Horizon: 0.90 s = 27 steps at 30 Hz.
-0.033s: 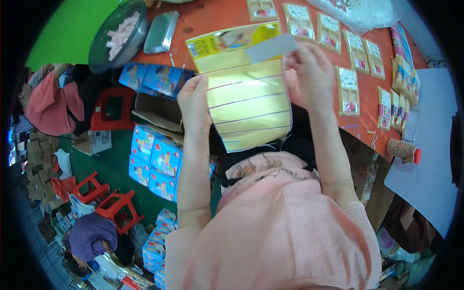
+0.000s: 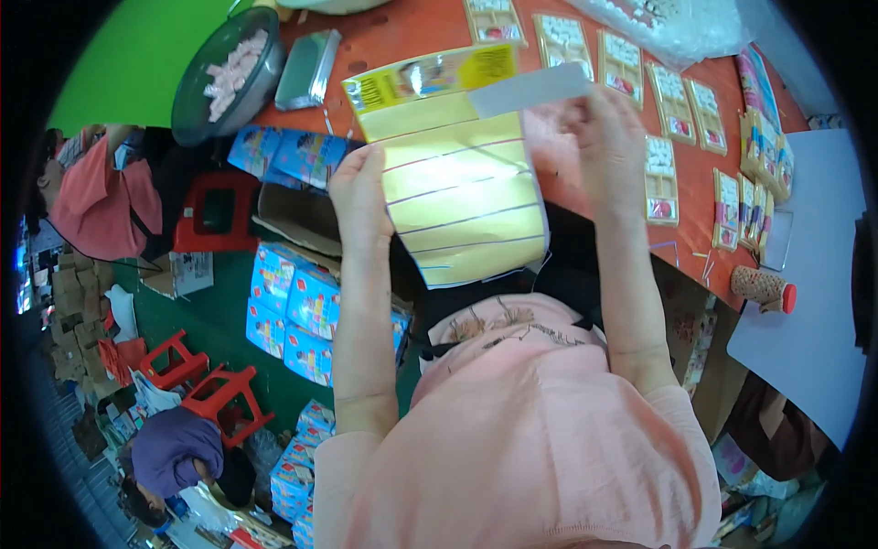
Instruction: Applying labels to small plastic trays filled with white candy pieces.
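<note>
My left hand pinches the left edge of a glossy yellow sheet ruled with dark lines. A printed band with a yellow panel and a picture runs along its top. It hangs above my lap, slightly curled, with bright light glaring off its middle. In the raised right hand, whose fingertips are a little blurred, is the right end of a pale grey strip. The strip's left end lies over the sheet's upper right corner; whether it sticks there I cannot tell. Apart from that strip, my right hand is clear of the sheet.
On the red-topped table are several wooden trays with white pieces, a dark basin of pink pieces and a stack of clear-wrapped sheets. Blue boxes and red stools stand at left. A person bends lower left.
My right hand has moved right, drawing the grey strip farther past the sheet's edge. The sheet and my left hand have shifted slightly left.
</note>
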Available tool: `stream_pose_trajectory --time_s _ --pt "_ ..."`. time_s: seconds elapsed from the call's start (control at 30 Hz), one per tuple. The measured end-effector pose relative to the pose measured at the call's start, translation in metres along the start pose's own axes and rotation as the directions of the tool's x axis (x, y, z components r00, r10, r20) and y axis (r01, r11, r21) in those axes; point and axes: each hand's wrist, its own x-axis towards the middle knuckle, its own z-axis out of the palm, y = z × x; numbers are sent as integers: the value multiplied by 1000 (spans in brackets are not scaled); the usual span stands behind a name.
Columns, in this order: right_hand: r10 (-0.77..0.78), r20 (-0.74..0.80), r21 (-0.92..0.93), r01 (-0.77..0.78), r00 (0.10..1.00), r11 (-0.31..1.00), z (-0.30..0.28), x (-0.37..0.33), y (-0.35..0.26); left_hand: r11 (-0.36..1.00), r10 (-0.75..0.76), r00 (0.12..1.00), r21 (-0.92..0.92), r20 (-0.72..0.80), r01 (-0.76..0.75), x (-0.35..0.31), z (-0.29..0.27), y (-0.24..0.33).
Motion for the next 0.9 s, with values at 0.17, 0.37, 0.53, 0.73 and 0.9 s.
stream_pose_trajectory --time_s 0.17,0.37,0.53,0.73,0.9 --pt "-152 -33 276 155 988 948 -67 28 -64 999 8 999 -38 -46 -10 68 1 25" --pt "-288 -76 354 296 955 887 -89 7 -110 997 70 972 -5 -226 -73 135 26 29" --pt "-256 -60 299 262 965 918 -89 -11 -103 931 318 913 264 -254 -251 138 39 19" --pt "-279 -75 -169 263 957 950 -67 -42 -79 703 527 826 442 200 -557 0 88 10" --pt "-529 508 -589 722 680 362 -30 -60 -36 968 250 887 -131 388 -215 -138 142 12"
